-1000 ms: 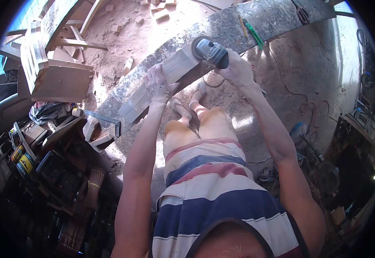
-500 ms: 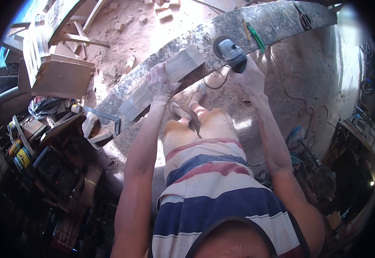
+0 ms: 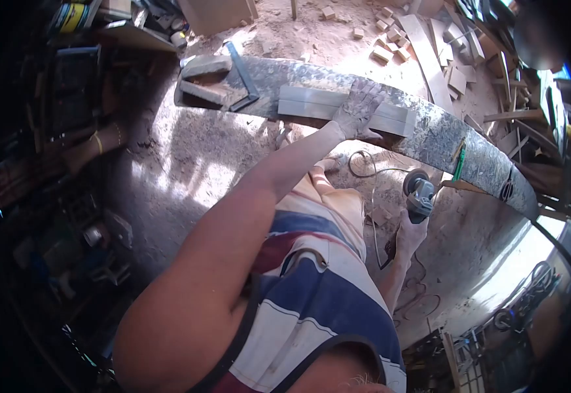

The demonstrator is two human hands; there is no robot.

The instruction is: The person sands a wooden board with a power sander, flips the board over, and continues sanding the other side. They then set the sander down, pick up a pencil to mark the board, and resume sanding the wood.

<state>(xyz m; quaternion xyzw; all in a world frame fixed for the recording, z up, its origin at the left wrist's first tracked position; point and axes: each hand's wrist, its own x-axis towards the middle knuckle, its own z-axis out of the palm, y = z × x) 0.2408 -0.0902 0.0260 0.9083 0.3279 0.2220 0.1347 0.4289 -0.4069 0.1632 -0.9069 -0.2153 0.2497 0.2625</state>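
My left hand [image 3: 358,111] lies flat across a pale squared wooden board [image 3: 308,102], its fingers spread over the top. The board has lines along its length and rests on a long, stained bench [image 3: 452,141]. Off the bench's near edge, my right hand [image 3: 411,234] grips an angle grinder [image 3: 421,200] by its body, with the round disc facing up and away from me. The grinder is apart from the board. A cord [image 3: 375,239] hangs in loops near it.
A metal try square [image 3: 245,78] and rough blocks [image 3: 207,65] sit at the bench's left end. A green-handled tool [image 3: 459,164] and dark scissors-like tool [image 3: 507,190] lie at the right. Wood offcuts [image 3: 385,52] and planks [image 3: 423,56] litter the dusty floor behind.
The view has turned strongly to the left. My right hand has drawn the grinder back from the bench toward my side. My left hand stays on the board, its fingers now more spread.
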